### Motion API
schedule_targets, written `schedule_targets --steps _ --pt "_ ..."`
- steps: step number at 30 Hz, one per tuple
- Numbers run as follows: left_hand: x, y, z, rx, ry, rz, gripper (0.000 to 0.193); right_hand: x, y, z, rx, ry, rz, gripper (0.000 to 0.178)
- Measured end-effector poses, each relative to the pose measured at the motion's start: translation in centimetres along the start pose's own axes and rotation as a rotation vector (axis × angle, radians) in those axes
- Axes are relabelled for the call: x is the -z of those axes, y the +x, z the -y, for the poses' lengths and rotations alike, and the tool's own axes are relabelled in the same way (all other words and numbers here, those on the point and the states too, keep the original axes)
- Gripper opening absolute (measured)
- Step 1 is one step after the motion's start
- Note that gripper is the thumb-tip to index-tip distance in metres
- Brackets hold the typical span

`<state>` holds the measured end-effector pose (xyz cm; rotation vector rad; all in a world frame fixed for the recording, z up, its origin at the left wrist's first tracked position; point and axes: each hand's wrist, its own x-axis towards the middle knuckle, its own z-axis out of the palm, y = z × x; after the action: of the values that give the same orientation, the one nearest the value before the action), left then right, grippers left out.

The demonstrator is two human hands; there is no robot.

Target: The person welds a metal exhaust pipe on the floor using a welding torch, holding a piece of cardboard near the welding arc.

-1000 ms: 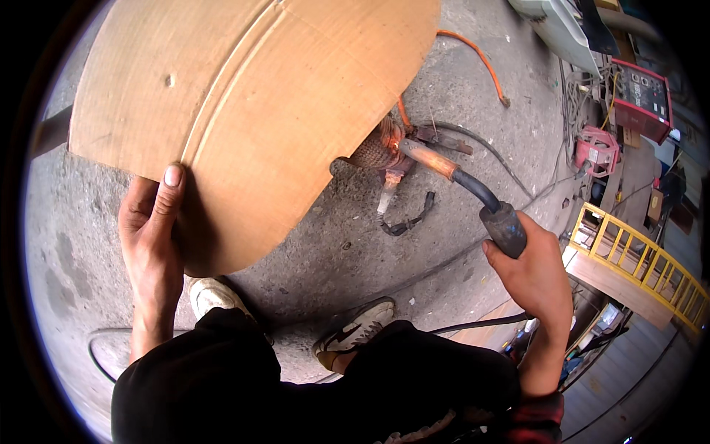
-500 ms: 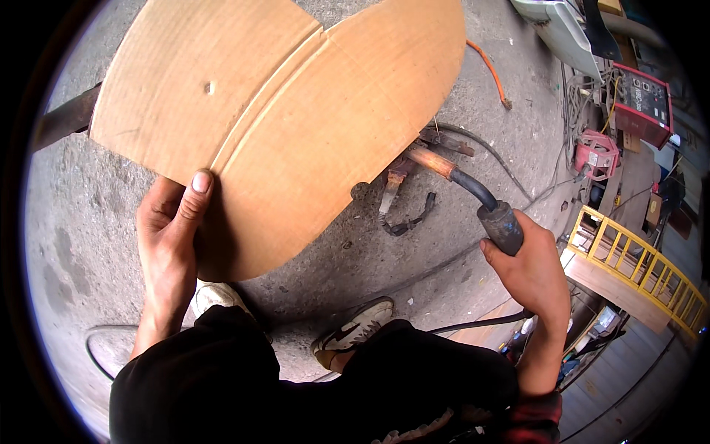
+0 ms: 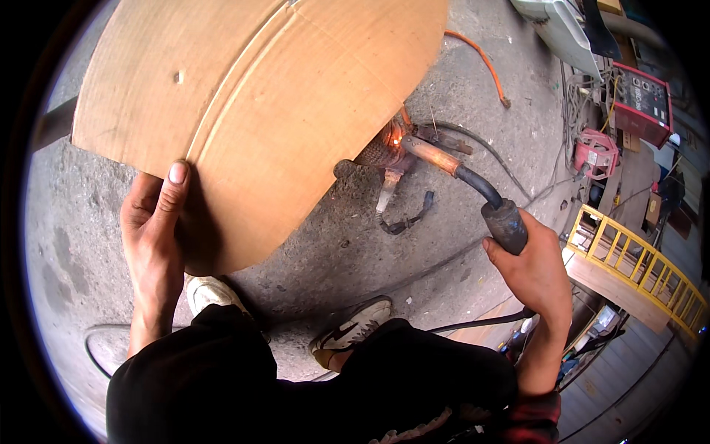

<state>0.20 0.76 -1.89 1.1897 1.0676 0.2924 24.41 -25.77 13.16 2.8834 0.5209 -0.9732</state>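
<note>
My left hand (image 3: 154,222) grips the lower edge of a large, curved cardboard sheet (image 3: 259,126), thumb on top. My right hand (image 3: 536,266) is wrapped round the black handle of a welding torch (image 3: 505,226). The torch's bent neck ends in a worn, copper-coloured nozzle. Its tip is at a rusty, rough metal piece (image 3: 379,153), where a small spot glows orange. The cardboard covers the far part of that piece. A clamp-like metal part (image 3: 388,189) with a short dark cable end sits just below it.
An orange hose (image 3: 488,63) and a dark cable lie on the concrete floor (image 3: 310,311). To the right stand a red-framed machine (image 3: 643,103), a smaller red device (image 3: 596,154) and a yellow ladder-like frame (image 3: 640,270). My shoes (image 3: 355,329) are close below the work.
My left hand has moved the cardboard left and slightly up, uncovering more of the metal piece. An orange glow now shows at the torch tip, which has shifted slightly.
</note>
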Motion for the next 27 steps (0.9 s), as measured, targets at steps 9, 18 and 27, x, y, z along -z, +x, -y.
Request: schedule_targets --steps 9,18,27 --pt "0.1 0.0 -0.2 0.003 0.071 -0.020 0.037 0.0 0.0 -0.4 -0.013 0.016 0.029 0.026" --pt "-0.3 -0.3 0.1 0.011 0.067 0.021 0.038 -0.1 0.3 -0.4 0.005 0.014 0.040 0.026" --pt "-1.4 -0.7 -0.2 0.020 0.083 0.029 0.031 -0.3 0.4 -0.4 0.005 0.012 0.036 0.026"
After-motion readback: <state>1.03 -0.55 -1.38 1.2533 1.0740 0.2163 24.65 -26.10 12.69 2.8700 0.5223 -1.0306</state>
